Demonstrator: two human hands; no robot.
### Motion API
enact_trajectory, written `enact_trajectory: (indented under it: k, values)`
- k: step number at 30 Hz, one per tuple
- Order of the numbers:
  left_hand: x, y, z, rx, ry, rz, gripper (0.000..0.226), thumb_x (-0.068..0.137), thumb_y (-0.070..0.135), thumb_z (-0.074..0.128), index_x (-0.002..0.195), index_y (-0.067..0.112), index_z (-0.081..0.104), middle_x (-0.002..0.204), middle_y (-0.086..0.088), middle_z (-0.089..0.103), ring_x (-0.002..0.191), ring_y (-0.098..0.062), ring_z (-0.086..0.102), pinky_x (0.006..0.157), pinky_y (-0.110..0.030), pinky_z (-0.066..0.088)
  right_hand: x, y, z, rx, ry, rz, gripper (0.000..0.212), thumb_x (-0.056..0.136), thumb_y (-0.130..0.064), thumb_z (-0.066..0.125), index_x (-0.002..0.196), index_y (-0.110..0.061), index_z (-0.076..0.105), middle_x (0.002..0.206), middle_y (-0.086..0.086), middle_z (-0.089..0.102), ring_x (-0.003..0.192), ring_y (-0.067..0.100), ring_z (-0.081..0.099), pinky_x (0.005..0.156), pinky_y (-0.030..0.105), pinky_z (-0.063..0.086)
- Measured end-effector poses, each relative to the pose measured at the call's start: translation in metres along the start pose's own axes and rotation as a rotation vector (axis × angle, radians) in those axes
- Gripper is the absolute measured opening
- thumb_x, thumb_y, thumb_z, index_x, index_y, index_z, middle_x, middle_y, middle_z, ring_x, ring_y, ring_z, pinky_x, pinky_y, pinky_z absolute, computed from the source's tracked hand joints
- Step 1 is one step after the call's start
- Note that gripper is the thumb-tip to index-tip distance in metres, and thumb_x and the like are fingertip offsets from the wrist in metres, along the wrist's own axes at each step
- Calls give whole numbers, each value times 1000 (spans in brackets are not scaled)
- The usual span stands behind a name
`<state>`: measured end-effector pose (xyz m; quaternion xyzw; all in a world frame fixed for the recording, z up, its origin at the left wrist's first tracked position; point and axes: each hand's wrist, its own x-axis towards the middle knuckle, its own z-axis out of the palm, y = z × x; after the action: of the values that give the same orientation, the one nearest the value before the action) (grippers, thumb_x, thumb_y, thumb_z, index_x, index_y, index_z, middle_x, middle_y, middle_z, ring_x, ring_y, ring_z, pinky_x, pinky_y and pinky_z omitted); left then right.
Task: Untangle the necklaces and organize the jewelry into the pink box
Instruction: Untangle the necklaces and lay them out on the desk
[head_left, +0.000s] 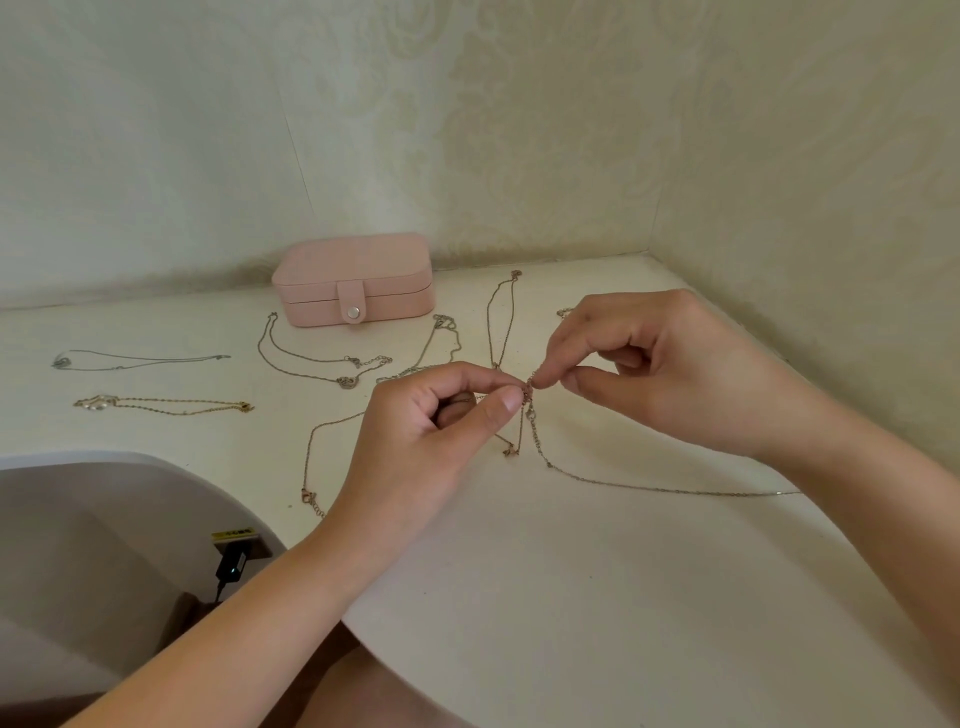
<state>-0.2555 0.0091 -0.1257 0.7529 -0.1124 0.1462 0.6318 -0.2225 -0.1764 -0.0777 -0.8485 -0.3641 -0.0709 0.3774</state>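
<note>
My left hand (423, 436) and my right hand (660, 369) both pinch a knot of tangled thin chains (529, 397) just above the white table (571, 571). From the knot a silver chain (649, 487) trails right across the table, and a rose-gold strand with a small pendant (510, 450) hangs below. Another chain (311, 467) runs left under my left hand. The pink box (353, 280) stands shut, its snap tab fastened, at the back against the wall.
Separate necklaces lie on the table: a silver one (130, 359) at far left, a gold one with pearls (166, 405) below it, another silver one (322, 364) before the box, one (501, 317) at the back. Wallpapered walls form a corner right. A charger (232, 566) sits below the table edge.
</note>
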Motion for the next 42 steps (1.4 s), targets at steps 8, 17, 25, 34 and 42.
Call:
enact_trajectory:
  k: [8, 17, 25, 34, 42]
  values:
    - [-2, 3, 0, 36, 14, 29, 9, 69, 31, 70, 72, 23, 73, 49, 11, 19, 46, -8, 20, 48, -15, 25, 2, 0, 5, 91, 27, 109, 5, 75, -33, 74, 78, -29, 76, 78, -15, 66, 52, 9, 37, 60, 19, 36]
    - [-2, 4, 2, 70, 20, 22, 7, 70, 27, 74, 69, 20, 71, 47, 11, 18, 44, -7, 19, 47, -10, 24, 2, -8, 18, -73, 83, 142, 6, 74, -22, 71, 70, -26, 68, 53, -30, 51, 56, 1, 43, 53, 11, 31]
    - [0, -1, 2, 161, 4, 26, 5, 73, 23, 67, 70, 20, 64, 49, 11, 22, 47, -7, 23, 47, -13, 24, 4, -10, 23, -197, 25, 58, 16, 75, -17, 71, 72, -26, 59, 62, -27, 51, 68, -13, 47, 63, 6, 34]
    - [-1, -1, 3, 139, -1, 35, 12, 77, 17, 69, 68, 18, 62, 47, 12, 23, 46, -7, 24, 47, -10, 25, 4, -8, 27, -123, 25, 80, 3, 77, -20, 65, 75, -19, 63, 63, -10, 47, 57, 5, 42, 55, 12, 33]
    - [0, -2, 1, 100, 48, -12, 15, 81, 7, 67, 69, 15, 63, 45, 13, 22, 44, -6, 22, 44, -8, 25, 4, -5, 28, -7, 56, 152, 5, 77, -22, 67, 73, -24, 68, 55, -12, 46, 49, 5, 40, 50, 11, 30]
